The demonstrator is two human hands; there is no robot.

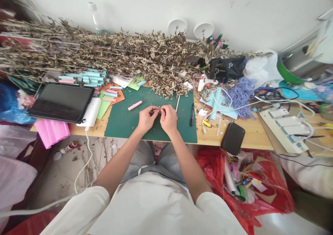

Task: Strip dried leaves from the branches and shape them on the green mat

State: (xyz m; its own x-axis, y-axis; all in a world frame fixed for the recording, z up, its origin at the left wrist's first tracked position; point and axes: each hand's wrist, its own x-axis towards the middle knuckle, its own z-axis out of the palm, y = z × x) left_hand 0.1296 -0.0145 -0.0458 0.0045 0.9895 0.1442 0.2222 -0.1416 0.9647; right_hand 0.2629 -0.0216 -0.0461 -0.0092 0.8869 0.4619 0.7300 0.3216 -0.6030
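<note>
My left hand (146, 118) and my right hand (168, 118) meet over a green cutting mat (125, 122), fingers pinched on a small dried brown sprig (156, 110) held between them. A pink paper tube (135, 105) lies on the mat just to the left of my hands. To the right, a thin wooden stick (178, 103) and a black pen (191, 114) rest on the mat. A long heap of dried leafy branches (104, 53) stretches across the back of the table, right behind the mat.
A dark tablet (61, 102) leans on a white power bank (91, 112) at left, beside teal paper tubes (85, 77). A glue gun (205, 81), purple cord (241, 93), black phone (232, 138) and power strip (283, 129) sit right. A red waste bag (270, 190) lies below.
</note>
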